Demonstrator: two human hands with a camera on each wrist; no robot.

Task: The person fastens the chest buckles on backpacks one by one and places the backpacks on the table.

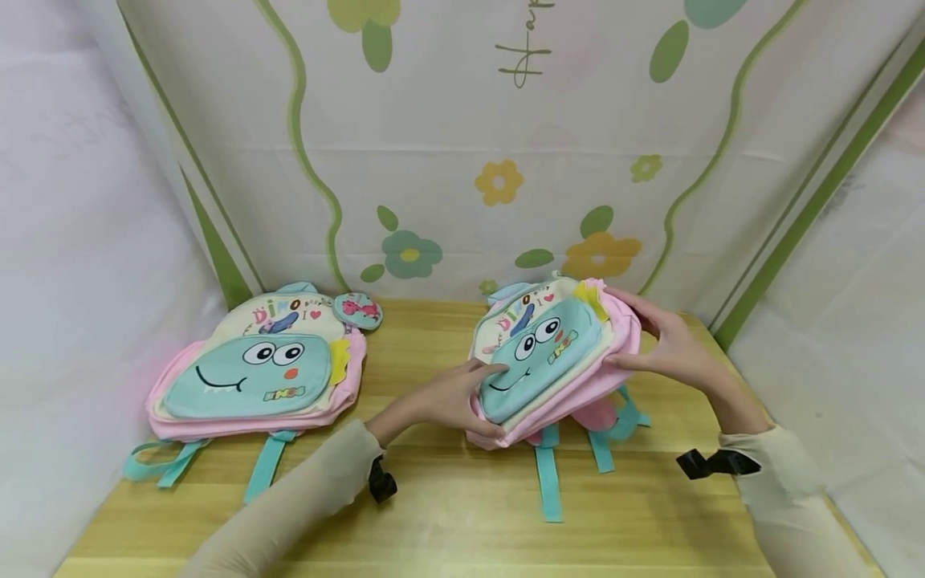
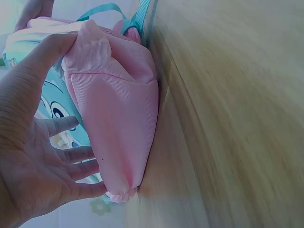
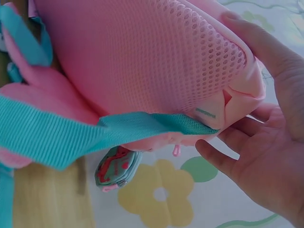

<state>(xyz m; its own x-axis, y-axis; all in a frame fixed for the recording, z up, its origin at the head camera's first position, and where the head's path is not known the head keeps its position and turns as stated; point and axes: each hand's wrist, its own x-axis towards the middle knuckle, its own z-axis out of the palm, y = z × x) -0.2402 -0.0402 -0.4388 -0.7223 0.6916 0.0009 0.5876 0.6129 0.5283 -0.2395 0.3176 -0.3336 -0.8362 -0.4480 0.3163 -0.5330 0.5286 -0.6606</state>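
Observation:
A child's pink and mint dinosaur backpack [image 1: 538, 353] is tilted on the wooden table, its right side raised. My left hand [image 1: 451, 395] holds its lower left corner, with the fingers spread along the front and side and the thumb at the bottom edge. At the raised side, my right hand [image 1: 672, 345] grips the pink edge between thumb and fingers. In the right wrist view the pink mesh back [image 3: 156, 57] shows, with a turquoise strap [image 3: 61, 133] across it. A small round pouch [image 3: 116, 167] dangles below the bag.
A matching dinosaur backpack [image 1: 246, 373] lies face up at the left, with a round pouch [image 1: 357, 311] by its top right and turquoise straps [image 1: 267, 466] toward the front. A flower-printed white cloth [image 1: 448, 120] stands behind the wooden table [image 1: 462, 514], and white cloth walls flank it.

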